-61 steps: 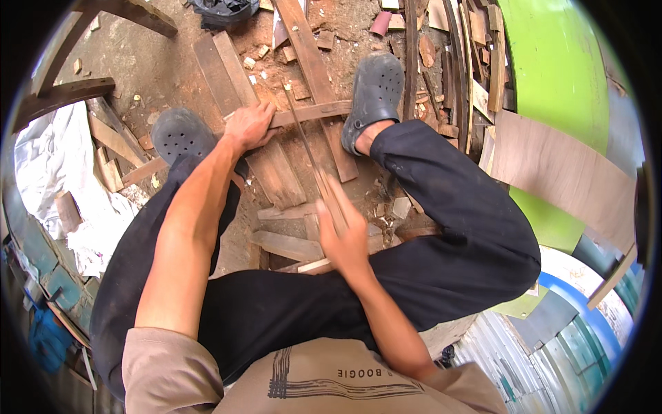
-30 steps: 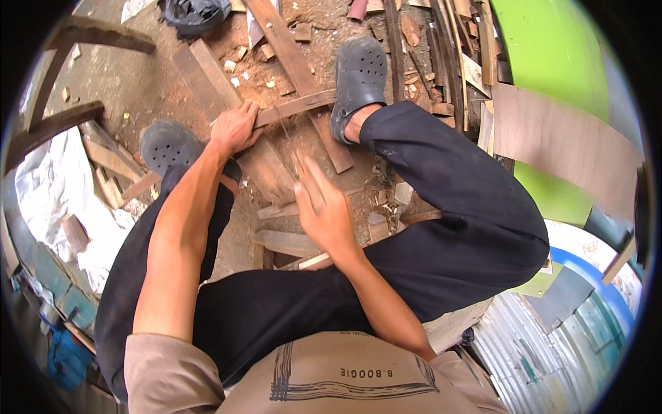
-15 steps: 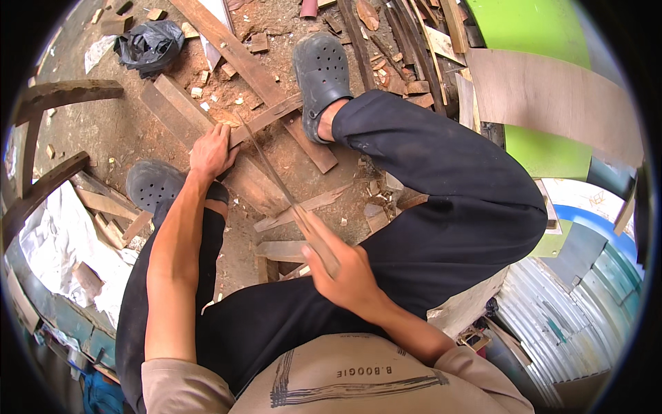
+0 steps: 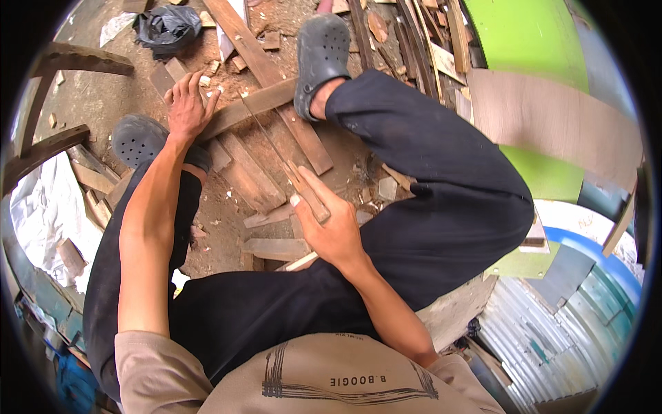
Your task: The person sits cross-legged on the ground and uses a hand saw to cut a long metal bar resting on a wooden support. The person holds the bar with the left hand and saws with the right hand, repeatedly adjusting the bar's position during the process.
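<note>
My right hand is closed around the wooden handle of a handsaw. Its thin blade points away from me, and the far end meets a wooden strip. That strip lies slantwise across a long brown board, its right end beside my right shoe. At the strip's left end is my left hand, fingers spread and not wrapped round it; whether the palm touches the wood I cannot tell. Short wooden planks lie on the ground below the strip.
My dark clogs stand either side of the work. A black plastic bag lies at the far left, near a wooden frame. Wood offcuts are scattered about. To the right are a thin curved wooden sheet, a green panel and corrugated metal.
My left hand has loosened from the strip and its fingers have spread. The saw, still in my right hand, has shifted slightly along the strip. The whole view has moved a little.
</note>
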### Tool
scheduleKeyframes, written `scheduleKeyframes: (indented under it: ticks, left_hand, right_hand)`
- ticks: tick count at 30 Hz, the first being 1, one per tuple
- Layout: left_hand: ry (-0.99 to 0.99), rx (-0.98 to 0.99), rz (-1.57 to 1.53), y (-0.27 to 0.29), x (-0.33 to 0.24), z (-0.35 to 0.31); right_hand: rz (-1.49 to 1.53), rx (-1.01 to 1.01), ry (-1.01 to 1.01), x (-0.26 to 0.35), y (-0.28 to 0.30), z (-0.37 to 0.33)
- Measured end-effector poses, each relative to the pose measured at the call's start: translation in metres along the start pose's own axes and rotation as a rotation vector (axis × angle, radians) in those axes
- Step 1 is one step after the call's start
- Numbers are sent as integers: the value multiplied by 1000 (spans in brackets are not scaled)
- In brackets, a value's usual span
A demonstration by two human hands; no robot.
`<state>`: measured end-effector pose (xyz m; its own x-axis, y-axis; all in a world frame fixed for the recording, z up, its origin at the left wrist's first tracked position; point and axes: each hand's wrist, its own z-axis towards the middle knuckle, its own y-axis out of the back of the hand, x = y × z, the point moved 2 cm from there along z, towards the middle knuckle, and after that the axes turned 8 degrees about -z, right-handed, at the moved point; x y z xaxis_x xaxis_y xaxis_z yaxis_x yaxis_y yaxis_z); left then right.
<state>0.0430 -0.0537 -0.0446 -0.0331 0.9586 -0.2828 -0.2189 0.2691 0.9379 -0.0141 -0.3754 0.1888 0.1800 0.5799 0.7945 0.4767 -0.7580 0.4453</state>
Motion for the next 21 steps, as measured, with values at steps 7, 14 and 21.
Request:
scheduleKeyframes:
  ticks: [7,14,21]
  left_hand:
    - [62,-24,-24,-3,-11,-11]
    - [42,-109,-1,21,-24,-11]
    - [-4,-154,88,81,-26,-5]
  right_hand:
    - [21,51,-48,8,-12,-4]
    - [-19,44,48,6,-17,-6]
    - [-36,56,61,-2,-19,-7]
